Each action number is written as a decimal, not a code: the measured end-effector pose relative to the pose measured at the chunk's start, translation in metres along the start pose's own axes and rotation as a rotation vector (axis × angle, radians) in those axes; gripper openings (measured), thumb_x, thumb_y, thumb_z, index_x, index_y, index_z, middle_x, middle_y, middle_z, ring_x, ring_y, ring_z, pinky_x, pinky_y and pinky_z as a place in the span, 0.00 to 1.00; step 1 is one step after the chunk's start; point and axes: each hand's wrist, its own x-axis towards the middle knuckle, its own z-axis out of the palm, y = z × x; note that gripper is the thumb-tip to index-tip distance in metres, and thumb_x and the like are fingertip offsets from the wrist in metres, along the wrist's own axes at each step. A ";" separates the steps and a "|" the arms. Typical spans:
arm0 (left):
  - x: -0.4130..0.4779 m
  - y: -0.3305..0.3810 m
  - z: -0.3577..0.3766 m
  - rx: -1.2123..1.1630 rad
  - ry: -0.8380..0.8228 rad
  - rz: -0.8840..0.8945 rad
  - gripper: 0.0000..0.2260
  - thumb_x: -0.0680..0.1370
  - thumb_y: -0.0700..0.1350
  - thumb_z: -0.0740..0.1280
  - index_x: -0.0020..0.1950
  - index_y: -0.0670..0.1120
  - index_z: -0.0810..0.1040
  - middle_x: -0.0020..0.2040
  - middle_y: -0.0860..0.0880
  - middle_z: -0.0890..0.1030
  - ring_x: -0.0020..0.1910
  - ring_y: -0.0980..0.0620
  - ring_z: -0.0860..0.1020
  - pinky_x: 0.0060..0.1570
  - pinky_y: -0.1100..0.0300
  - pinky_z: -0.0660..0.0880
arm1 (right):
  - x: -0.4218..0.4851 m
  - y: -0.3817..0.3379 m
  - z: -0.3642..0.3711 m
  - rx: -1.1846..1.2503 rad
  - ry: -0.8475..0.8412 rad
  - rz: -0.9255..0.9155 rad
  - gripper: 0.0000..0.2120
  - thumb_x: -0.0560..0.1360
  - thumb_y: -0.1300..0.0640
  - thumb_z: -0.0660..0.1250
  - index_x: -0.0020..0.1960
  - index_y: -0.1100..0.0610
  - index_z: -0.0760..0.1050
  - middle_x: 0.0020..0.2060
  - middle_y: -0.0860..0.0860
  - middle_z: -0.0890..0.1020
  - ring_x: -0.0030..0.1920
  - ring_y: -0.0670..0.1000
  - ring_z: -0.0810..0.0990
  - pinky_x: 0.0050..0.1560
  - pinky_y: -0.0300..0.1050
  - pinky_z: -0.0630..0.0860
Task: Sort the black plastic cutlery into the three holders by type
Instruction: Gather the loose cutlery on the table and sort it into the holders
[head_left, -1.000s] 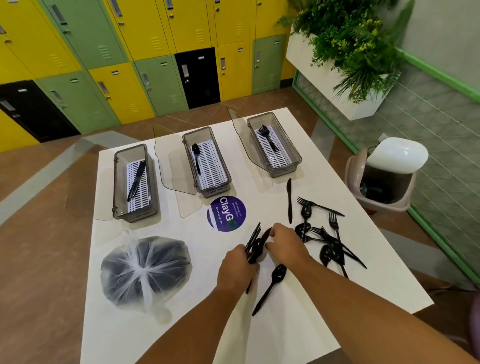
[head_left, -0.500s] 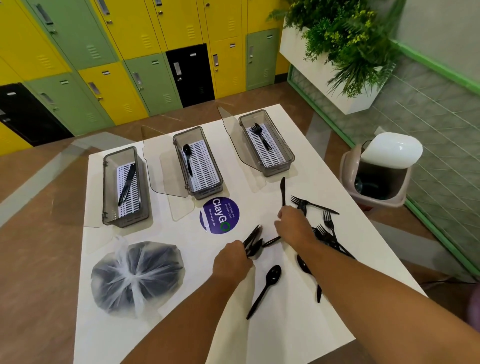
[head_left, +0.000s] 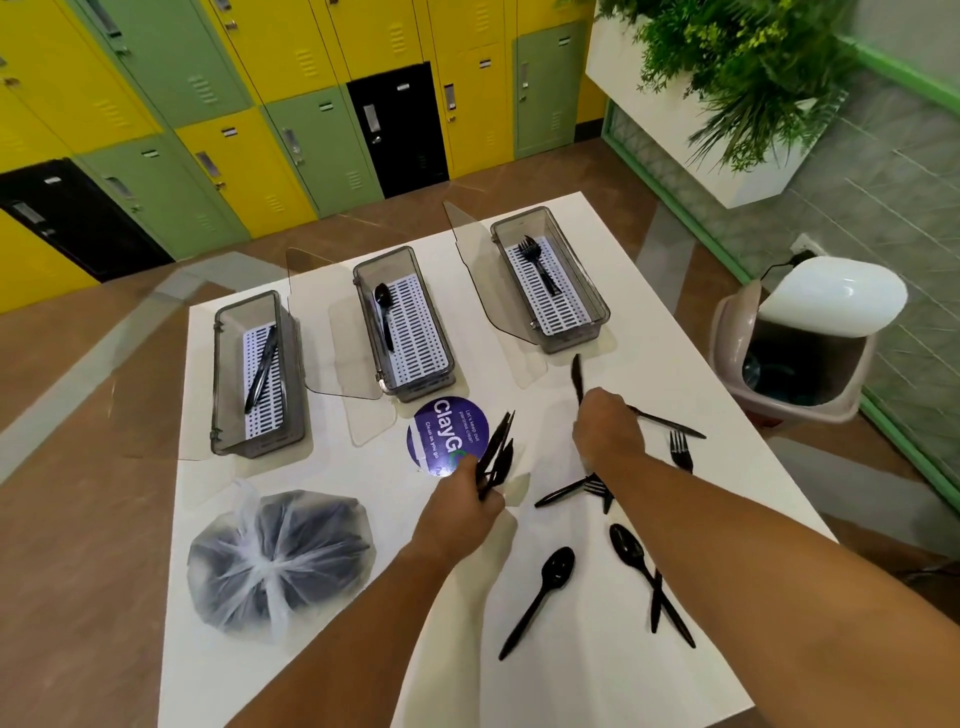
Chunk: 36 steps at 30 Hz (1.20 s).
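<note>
Three clear holders stand in a row at the far side of the white table (head_left: 337, 665). The left holder (head_left: 221, 374) has a knife in it, the middle holder (head_left: 448, 338) a spoon, the right holder (head_left: 593, 283) a fork. My left hand (head_left: 460, 506) grips a bundle of black cutlery (head_left: 497, 454) that points up over the sticker. My right hand (head_left: 605, 434) curls round the near end of a black knife (head_left: 575, 371) lying in front of the right holder. Loose forks (head_left: 680, 449) and spoons (head_left: 545, 592) lie scattered to the right, partly hidden under my right arm.
A tied plastic bag of dark items (head_left: 280, 561) sits near the left front of the table. A purple round sticker (head_left: 441, 431) marks the middle. A swing-lid bin (head_left: 810, 338) stands off the right edge, a planter (head_left: 727, 78) above it, lockers (head_left: 260, 130) behind.
My right hand left the bundle and reached away from me to the lone knife by the right holder. My left hand kept the bundle and lifted it slightly.
</note>
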 end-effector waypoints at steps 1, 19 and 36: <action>0.002 0.000 -0.001 -0.041 0.008 -0.011 0.06 0.76 0.42 0.63 0.45 0.48 0.66 0.36 0.51 0.72 0.35 0.49 0.73 0.34 0.56 0.67 | 0.000 -0.002 0.000 0.016 -0.001 0.009 0.08 0.77 0.65 0.64 0.56 0.63 0.75 0.57 0.60 0.81 0.58 0.61 0.80 0.55 0.50 0.77; 0.027 0.030 -0.001 -0.642 -0.041 -0.170 0.06 0.85 0.45 0.58 0.51 0.43 0.70 0.37 0.45 0.73 0.32 0.50 0.76 0.29 0.58 0.70 | -0.045 -0.012 -0.001 0.796 -0.469 0.012 0.04 0.73 0.67 0.71 0.43 0.60 0.77 0.32 0.59 0.78 0.29 0.53 0.77 0.29 0.43 0.76; 0.026 0.064 0.020 -0.542 -0.140 -0.070 0.05 0.84 0.43 0.60 0.51 0.43 0.72 0.36 0.47 0.78 0.26 0.56 0.72 0.27 0.62 0.67 | -0.022 0.062 -0.043 0.257 -0.053 -0.074 0.11 0.74 0.54 0.73 0.53 0.58 0.80 0.47 0.52 0.80 0.49 0.53 0.79 0.47 0.43 0.73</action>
